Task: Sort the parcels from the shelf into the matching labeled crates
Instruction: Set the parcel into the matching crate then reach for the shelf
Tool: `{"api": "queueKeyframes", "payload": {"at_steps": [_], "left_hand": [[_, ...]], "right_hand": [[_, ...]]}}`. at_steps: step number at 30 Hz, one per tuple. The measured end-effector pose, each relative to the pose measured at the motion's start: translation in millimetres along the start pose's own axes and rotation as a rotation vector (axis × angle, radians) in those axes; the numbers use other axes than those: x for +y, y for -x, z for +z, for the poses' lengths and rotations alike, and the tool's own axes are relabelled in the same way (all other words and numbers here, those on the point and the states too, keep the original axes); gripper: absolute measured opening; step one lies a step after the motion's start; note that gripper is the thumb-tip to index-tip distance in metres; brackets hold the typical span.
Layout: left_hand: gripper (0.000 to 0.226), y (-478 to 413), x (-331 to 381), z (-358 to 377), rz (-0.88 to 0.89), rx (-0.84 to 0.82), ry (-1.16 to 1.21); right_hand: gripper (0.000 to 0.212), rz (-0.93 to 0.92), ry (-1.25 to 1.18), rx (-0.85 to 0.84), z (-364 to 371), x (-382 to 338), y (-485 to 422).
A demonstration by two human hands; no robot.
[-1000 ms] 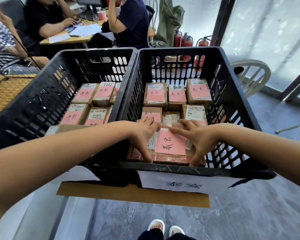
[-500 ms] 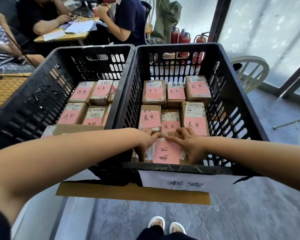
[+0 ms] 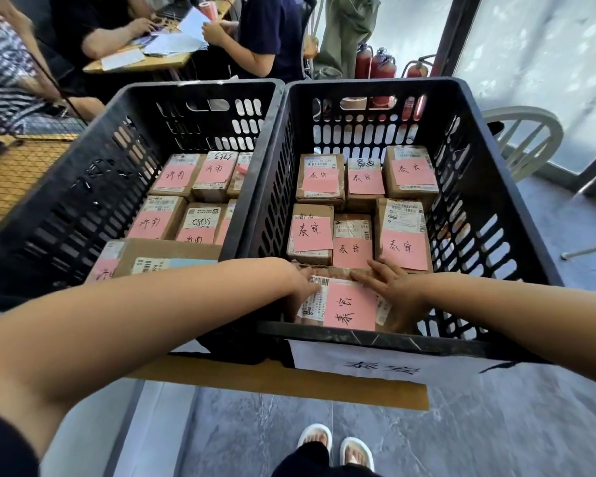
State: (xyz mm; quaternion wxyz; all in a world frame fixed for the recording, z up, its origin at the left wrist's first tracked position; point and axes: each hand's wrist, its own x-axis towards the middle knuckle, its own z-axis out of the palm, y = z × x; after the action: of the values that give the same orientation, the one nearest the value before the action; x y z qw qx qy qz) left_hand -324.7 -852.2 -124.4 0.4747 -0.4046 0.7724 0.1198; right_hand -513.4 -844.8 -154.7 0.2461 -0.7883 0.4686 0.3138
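Note:
Two black slotted crates stand side by side. The right crate (image 3: 375,88) holds several brown parcels with pink notes, and a white paper label (image 3: 382,367) hangs on its front wall. Low in its front row, just behind that wall, lies a parcel with a pink note (image 3: 350,306). My left hand (image 3: 303,287) grips the parcel's left end, and my right hand (image 3: 394,292) grips its right end with fingers across the top. The left crate (image 3: 193,89) also holds several pink-noted parcels, with a larger cardboard parcel (image 3: 166,253) at its front.
People sit at a desk (image 3: 141,60) behind the crates at the back left. Red fire extinguishers (image 3: 379,67) and a white chair (image 3: 523,132) stand at the back right. A yellow mesh surface (image 3: 11,177) is on the left. My slippered feet (image 3: 334,445) are on the grey floor.
Both hands have lowered the pink-noted parcel from rim height down into the right crate's front row. The view has moved closer to the crates.

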Motion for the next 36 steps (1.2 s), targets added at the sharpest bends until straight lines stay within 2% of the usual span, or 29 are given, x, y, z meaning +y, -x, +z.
{"api": "queueKeyframes", "payload": {"at_steps": [4, 7, 11, 17, 22, 26, 31, 36], "left_hand": [[0.089, 7.2, -7.9, -5.9, -0.044, 0.257, 0.099], [0.094, 11.6, -12.7, -10.7, -0.039, 0.373, 0.133], [0.094, 19.9, -19.8, -18.1, -0.075, 0.524, 0.164], [0.088, 59.7, -21.1, -19.3, -0.277, 0.713, 0.230], [0.079, 93.7, -20.3, 7.3, -0.501, 0.784, 0.394], [0.075, 128.5, -15.5, 38.1, -0.613, 0.761, 0.541], [0.074, 172.2, -4.0, 81.9, -0.778, 0.741, 0.630], [0.073, 200.5, 12.0, 140.9, -0.950, 0.642, 0.697]], "right_hand": [[0.114, -0.007, -0.044, 0.085, -12.4, 4.9, 4.2], [0.118, -0.022, -0.096, 0.166, -23.1, 9.3, 9.6], [0.114, -0.057, -0.155, 0.384, -38.9, 14.0, 15.3], [0.103, -0.138, -0.186, 0.615, -71.6, 18.2, 37.5], [0.096, -0.261, -0.253, 0.769, -91.0, -3.0, 45.0], [0.087, -0.374, -0.257, 0.912, -96.2, -46.1, 47.1], [0.079, -0.564, -0.229, 0.904, -94.9, -113.1, 61.0], [0.077, -0.710, -0.178, 0.853, -80.3, -172.4, 64.5]]}}
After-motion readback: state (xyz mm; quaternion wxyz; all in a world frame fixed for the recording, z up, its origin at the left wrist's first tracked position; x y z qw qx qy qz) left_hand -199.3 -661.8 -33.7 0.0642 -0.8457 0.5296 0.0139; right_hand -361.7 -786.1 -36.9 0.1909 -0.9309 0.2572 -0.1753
